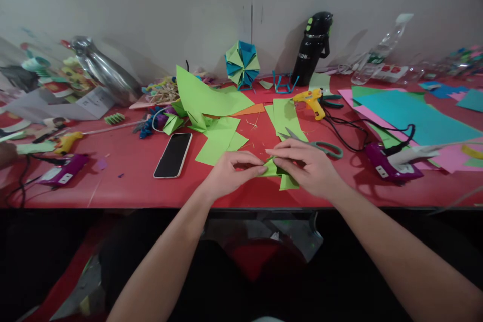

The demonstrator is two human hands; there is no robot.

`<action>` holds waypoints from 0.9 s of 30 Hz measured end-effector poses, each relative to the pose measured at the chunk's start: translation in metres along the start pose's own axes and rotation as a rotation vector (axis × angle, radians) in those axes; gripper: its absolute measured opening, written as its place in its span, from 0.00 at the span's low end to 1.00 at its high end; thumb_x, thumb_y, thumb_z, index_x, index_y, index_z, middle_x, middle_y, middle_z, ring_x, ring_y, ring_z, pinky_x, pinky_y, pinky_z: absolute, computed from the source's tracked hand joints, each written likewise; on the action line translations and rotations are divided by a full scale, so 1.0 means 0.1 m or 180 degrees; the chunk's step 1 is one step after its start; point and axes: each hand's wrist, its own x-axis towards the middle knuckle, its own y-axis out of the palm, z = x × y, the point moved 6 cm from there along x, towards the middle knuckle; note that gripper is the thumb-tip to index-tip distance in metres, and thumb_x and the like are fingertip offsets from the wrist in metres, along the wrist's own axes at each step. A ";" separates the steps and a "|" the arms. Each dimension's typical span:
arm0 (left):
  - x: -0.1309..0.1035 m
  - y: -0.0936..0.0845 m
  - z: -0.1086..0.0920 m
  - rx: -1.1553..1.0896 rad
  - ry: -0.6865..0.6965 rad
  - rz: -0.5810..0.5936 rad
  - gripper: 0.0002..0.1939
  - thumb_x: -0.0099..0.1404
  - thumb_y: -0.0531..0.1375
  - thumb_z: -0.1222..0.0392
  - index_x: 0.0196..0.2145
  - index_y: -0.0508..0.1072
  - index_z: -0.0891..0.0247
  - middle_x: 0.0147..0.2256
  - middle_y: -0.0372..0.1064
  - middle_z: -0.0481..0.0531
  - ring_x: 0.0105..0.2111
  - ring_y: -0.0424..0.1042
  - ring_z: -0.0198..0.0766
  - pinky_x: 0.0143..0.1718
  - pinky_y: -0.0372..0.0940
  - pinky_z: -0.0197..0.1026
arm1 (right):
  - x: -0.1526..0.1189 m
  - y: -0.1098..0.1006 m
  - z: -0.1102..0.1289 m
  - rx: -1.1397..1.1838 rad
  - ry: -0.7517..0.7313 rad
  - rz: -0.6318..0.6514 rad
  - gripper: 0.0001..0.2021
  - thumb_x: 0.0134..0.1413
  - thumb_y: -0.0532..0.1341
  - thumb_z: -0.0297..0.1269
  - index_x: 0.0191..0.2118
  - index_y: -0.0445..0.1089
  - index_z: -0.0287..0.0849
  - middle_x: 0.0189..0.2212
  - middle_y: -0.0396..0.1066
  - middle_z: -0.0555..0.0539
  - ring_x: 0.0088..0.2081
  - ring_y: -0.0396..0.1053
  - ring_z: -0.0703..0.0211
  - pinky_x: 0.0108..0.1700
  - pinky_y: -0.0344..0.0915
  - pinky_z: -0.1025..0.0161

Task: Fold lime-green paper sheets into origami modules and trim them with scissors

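Between my two hands is a small folded piece of green paper [270,168], close to the table's front edge. My left hand [234,173] pinches its left side between thumb and fingertips. Opposite it, my right hand [305,163] grips the right side, its fingers covering part of the folds. A green strip hangs below the right fingers. Scissors [327,148] lie just behind my right hand, blades pointing left. Loose green sheets [217,143] spread out beyond my left hand, and a black-screened phone [173,155] rests to its left.
A yellow glue gun [311,102] with a black cable lies behind the scissors. Purple power strips [390,165] sit at both sides. A black bottle [312,48] and a blue-green paper ball [243,64] stand near the wall. Another person's hand [8,155] shows at far left.
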 end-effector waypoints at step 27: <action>-0.02 -0.02 -0.10 0.0324 0.0148 -0.0161 0.08 0.65 0.67 0.58 0.32 0.83 0.64 0.31 0.80 0.52 0.30 0.75 0.34 0.33 0.69 0.34 | 0.01 0.02 0.01 0.0112 0.0304 0.0012 0.04 0.64 0.65 0.35 0.36 0.78 0.46 0.33 0.79 0.51 0.33 0.72 0.62 0.36 0.67 0.63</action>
